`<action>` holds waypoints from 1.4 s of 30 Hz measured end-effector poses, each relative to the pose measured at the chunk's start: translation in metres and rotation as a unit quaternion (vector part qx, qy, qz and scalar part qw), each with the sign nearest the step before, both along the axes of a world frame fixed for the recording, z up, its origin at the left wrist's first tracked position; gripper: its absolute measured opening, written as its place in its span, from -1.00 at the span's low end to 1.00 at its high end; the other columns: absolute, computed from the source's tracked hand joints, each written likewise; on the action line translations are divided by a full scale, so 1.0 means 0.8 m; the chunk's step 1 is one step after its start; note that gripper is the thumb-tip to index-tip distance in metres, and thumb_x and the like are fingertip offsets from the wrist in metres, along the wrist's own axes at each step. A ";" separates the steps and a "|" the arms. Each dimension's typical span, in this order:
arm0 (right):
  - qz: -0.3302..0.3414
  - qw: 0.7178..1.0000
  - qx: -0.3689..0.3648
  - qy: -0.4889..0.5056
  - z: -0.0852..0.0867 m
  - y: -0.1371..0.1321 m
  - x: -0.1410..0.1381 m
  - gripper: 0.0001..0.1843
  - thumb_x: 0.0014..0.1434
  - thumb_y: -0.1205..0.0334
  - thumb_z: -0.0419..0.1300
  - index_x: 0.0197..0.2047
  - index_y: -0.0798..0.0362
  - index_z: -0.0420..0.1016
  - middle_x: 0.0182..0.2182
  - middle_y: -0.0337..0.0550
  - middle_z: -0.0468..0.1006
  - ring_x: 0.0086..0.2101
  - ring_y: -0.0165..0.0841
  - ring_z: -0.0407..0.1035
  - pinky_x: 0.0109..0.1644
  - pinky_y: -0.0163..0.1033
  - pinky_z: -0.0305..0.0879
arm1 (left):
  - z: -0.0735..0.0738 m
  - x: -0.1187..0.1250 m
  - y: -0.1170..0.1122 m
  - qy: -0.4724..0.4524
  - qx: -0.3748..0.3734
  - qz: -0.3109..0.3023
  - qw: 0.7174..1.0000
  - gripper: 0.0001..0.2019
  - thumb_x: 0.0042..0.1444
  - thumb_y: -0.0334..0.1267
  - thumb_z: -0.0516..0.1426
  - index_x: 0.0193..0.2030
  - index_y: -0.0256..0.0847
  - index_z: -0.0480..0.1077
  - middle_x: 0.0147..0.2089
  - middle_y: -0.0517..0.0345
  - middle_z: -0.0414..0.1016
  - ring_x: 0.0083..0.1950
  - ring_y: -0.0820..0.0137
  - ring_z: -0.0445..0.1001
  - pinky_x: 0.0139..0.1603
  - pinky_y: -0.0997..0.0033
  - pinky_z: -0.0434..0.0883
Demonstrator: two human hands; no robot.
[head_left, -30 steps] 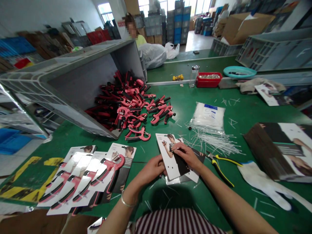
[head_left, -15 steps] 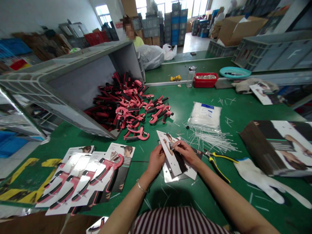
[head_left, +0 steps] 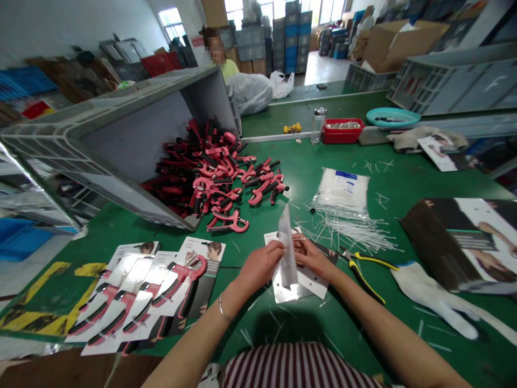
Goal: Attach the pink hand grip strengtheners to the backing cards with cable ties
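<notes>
Left hand (head_left: 264, 263) pinches the upright card (head_left: 286, 226), above the flat cards (head_left: 297, 293) on the counter (head_left: 307, 156). Right hand (head_left: 313, 258) curls at its other face — can't tell what it grips. Pinch lightly, fingers flat — steady it without creasing.
</notes>
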State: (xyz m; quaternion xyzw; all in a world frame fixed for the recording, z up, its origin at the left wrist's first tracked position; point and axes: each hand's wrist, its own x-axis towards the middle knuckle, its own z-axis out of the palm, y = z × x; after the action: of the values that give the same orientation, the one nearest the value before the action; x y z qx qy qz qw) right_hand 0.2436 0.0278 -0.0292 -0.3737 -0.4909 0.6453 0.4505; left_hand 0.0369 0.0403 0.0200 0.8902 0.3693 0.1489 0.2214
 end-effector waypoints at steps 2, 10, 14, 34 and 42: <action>-0.030 0.999 0.026 -0.036 0.005 0.004 -0.001 -0.49 -0.02 0.02 0.38 -0.03 -0.07 0.37 -0.18 -0.16 0.49 -0.15 -0.24 0.39 -0.05 -0.18 0.34 | 0.005 -0.001 0.005 -0.017 -0.014 -0.014 1.000 -0.78 0.32 -0.32 -0.01 -0.02 -0.16 0.43 0.01 0.02 0.46 -0.04 0.31 0.47 -0.01 0.41 0.38; -0.114 0.985 0.064 -0.116 0.018 0.007 -0.029 -0.82 0.14 0.07 0.21 -0.28 -0.01 0.41 -0.31 -0.19 0.49 -0.31 -0.29 0.36 -0.18 -0.21 0.31 | 0.004 0.003 0.007 -0.011 -0.019 0.099 0.995 -0.78 0.30 -0.33 0.00 -0.06 -0.19 0.46 -0.14 -0.03 0.49 -0.13 0.28 0.47 -0.04 0.34 0.38; -0.182 0.942 0.141 -0.242 0.036 0.014 -0.057 -0.85 0.23 0.15 0.14 -0.32 -0.02 0.48 -0.37 -0.15 0.51 -0.30 -0.27 0.36 -0.15 -0.19 0.28 | -0.012 -0.012 0.001 -0.128 -0.024 0.134 0.982 -0.78 0.31 -0.28 0.01 -0.06 -0.19 0.47 -0.08 0.00 0.53 -0.04 0.30 0.48 0.06 0.34 0.37; -0.109 0.916 0.226 -0.314 0.025 0.019 -0.061 -0.83 0.32 0.22 0.11 -0.28 0.02 0.49 -0.40 -0.19 0.50 -0.34 -0.32 0.40 -0.15 -0.18 0.32 | 0.032 -0.015 -0.006 0.098 -0.046 0.204 0.973 -0.74 0.29 -0.21 0.01 0.00 -0.18 0.45 -0.21 -0.05 0.59 -0.21 0.22 0.56 -0.29 0.40 0.30; -0.084 0.965 0.131 -0.212 0.022 0.017 -0.060 -0.84 0.34 0.17 0.07 -0.26 0.01 0.39 -0.43 -0.24 0.48 -0.47 -0.39 0.43 -0.36 -0.27 0.40 | 0.029 -0.021 -0.005 0.085 -0.071 0.197 0.974 -0.74 0.30 -0.23 -0.01 -0.19 -0.22 0.49 -0.18 -0.04 0.56 -0.18 0.28 0.54 -0.23 0.43 0.34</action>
State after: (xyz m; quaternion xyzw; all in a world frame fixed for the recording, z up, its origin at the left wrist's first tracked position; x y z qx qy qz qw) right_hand 0.1957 0.0414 -0.0112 -0.4797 -0.6226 0.4412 0.4332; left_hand 0.0200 0.0364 0.0434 0.7917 0.5641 0.0869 0.2178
